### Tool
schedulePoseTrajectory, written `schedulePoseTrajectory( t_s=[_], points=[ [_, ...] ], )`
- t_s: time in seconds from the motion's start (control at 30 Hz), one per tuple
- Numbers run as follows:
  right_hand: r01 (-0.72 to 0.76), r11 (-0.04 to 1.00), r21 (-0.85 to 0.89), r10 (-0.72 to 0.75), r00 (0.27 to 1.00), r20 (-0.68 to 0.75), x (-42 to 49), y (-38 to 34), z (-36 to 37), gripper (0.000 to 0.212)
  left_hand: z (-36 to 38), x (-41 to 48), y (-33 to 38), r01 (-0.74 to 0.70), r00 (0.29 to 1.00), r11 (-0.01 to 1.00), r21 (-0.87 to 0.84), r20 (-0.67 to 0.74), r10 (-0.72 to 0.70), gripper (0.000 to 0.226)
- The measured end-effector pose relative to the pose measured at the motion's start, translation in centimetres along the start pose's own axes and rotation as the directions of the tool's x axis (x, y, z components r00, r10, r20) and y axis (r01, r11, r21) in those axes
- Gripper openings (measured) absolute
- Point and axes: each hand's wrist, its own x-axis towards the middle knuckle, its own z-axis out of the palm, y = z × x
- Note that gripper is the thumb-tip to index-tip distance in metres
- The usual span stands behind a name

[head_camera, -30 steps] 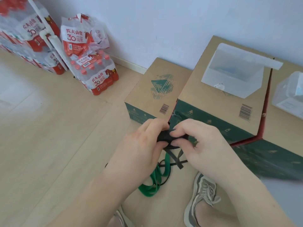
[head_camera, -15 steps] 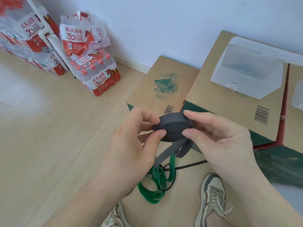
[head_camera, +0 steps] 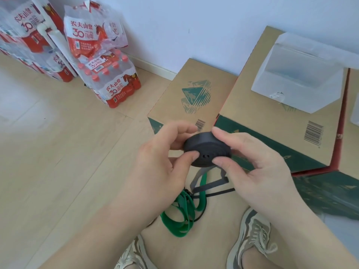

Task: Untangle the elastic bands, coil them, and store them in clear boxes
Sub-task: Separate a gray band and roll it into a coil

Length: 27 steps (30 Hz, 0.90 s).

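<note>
Dark grey elastic band [head_camera: 207,150], wound into a flat coil, sits pinched between both hands: left hand [head_camera: 155,169], right hand [head_camera: 252,164]. Its loose tail hangs floorward; the clear plastic box [head_camera: 297,88] lies up-right, nearer the right.

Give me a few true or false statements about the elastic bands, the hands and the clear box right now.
1. Both hands hold the grey coil. True.
2. The green band lies inside the clear box. False: it lies on the floor near the shoes.
3. The clear box sits on a cardboard carton. True.
4. The grey coil is fully wound. False: a loose tail hangs below it.
5. The left hand is empty. False: its fingers pinch the coil.
</note>
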Motion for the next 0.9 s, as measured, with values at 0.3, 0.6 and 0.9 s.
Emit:
schedulePoseTrajectory(
  t_s=[0.3,0.6,0.9],
  points=[
    [0.154,0.961,-0.23,-0.126,0.983,0.132,-0.7,0.8,1.2,0.063,0.0,-0.8,-0.8,-0.177,0.984,0.909,0.377,0.094,0.152,0.027],
    [0.061,0.993,-0.098,-0.065,0.997,-0.033,-0.6,-0.3,1.0,0.05,-0.4,-0.4,0.4,0.015,1.0,0.995,-0.101,-0.025,-0.017,0.042],
    [0.142,0.971,-0.193,-0.129,0.989,0.079,-1.0,0.6,1.6,0.057,-0.3,-0.5,0.1,-0.192,0.978,0.945,0.266,0.133,0.161,0.051]
  ],
)
